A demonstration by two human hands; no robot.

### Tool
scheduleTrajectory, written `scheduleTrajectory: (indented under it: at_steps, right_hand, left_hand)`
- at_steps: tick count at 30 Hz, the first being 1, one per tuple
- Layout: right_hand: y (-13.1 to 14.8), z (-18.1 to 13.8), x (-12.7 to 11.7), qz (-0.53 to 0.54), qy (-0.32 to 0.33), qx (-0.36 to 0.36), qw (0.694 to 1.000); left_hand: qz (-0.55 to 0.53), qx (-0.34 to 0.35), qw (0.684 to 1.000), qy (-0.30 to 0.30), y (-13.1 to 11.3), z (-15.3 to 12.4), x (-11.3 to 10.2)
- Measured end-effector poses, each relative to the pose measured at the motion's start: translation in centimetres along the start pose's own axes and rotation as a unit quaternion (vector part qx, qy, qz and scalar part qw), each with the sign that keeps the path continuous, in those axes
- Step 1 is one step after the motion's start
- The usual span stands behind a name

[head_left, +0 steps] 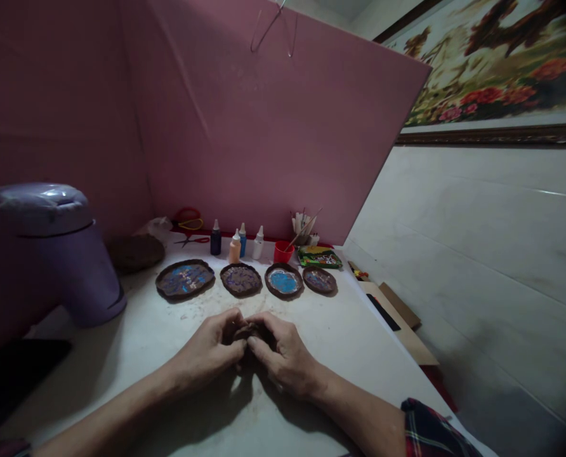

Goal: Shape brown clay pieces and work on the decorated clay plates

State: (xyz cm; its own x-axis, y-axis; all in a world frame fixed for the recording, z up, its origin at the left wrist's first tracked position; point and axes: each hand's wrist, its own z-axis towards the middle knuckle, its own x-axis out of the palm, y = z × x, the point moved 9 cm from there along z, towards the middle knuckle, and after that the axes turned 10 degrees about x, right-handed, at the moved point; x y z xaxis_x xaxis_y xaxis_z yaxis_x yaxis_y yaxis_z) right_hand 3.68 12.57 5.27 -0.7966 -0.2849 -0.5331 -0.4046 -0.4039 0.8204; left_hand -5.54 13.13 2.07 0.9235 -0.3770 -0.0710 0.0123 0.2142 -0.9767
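Between my two hands, just above the white table point(202, 406), is a small lump of dark brown clay point(250, 331). My left hand point(216, 346) pinches it from the left, thumb and fingers curled round its edge. From the other side my right hand point(283, 352) grips the same lump, its thumb pressed on the near face. The fingers hide most of the clay. Beyond the hands lie flat brown clay discs with raised rims: a large one point(185, 280), a purple-streaked one point(240, 280), a blue-centred one point(283, 281) and a smaller one point(320, 280).
A purple lidded container point(80, 266) stands at the left, with a brown clay mass point(136, 252) behind it. Along the back are scissors point(192, 240), paint bottles point(234, 247), a red cup point(283, 252), brushes point(304, 223) and a green packet point(319, 257). A pink panel point(264, 127) rises behind.
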Motion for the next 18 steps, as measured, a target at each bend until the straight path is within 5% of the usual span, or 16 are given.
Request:
scheduleTrajectory:
  at_steps: [18]
  right_hand:
    - [0.48, -0.02, -0.09, 0.006, -0.001, -0.019, 1.000]
  left_hand:
    - [-0.006, -0.001, 1.000, -0.018, -0.16, 0.23, -0.22]
